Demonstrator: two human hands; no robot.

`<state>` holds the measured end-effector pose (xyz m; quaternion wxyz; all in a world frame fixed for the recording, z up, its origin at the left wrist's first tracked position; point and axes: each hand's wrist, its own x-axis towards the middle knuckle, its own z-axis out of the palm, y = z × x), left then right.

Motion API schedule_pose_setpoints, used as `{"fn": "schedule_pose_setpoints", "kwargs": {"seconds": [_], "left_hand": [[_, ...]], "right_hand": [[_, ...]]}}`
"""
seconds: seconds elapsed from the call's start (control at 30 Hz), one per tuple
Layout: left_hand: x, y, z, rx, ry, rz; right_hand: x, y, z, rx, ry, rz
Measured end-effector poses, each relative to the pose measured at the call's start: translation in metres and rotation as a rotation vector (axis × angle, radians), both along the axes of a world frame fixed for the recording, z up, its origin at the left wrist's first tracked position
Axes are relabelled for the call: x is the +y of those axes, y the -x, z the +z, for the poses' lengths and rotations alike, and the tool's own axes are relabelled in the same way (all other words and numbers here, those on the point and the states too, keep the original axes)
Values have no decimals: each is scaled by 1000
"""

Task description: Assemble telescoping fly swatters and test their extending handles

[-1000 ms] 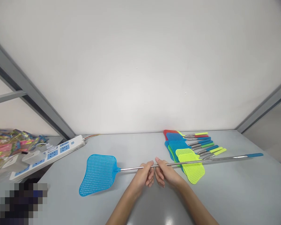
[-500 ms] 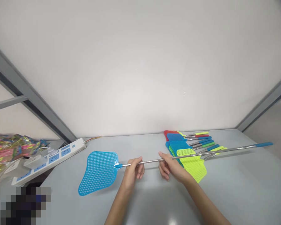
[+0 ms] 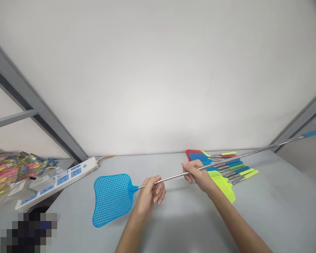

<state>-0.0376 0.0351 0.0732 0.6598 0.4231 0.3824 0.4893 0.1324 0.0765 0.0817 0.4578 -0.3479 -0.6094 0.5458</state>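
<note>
A blue fly swatter (image 3: 112,198) with a long, extended metal rod spans the view, its perforated head at the left and its blue grip rising to the right edge. My left hand (image 3: 149,193) is closed around the rod close to the head. Farther along, my right hand (image 3: 197,174) pinches the same rod between thumb and fingers. Behind and below my right hand lies a pile of shorter swatters, among them a yellow-green swatter (image 3: 222,184), a blue swatter (image 3: 198,158) and a red swatter (image 3: 189,152). My right hand and forearm hide part of the pile.
A white power strip (image 3: 91,163) with plugged-in adapters lies along the left of the grey table (image 3: 168,214). Colourful plastic-wrapped packets (image 3: 13,168) are heaped at far left. Grey metal posts (image 3: 42,98) flank the white wall (image 3: 158,70). A pixelated patch covers the lower left corner.
The long swatter has tilted, its grip end rising and reaching the right edge while the head dropped slightly. My right hand has moved a little right and up, still on the rod.
</note>
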Motion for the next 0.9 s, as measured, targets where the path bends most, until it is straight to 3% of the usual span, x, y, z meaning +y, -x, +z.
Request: {"fn": "schedule_pose_setpoints", "kwargs": {"seconds": [0.17,0.33,0.67,0.9], "left_hand": [[5,3,34,36,-4,-125],[6,-5,56,75,-48,-238],[8,-13,58,0,-14,-342],[5,-15,61,31,-36,-328]], "right_hand": [[-4,-3,22,-56,22,232],[-5,-8,37,26,84,312],[-9,-6,39,112,131,319],[-11,1,37,146,162,366]]}}
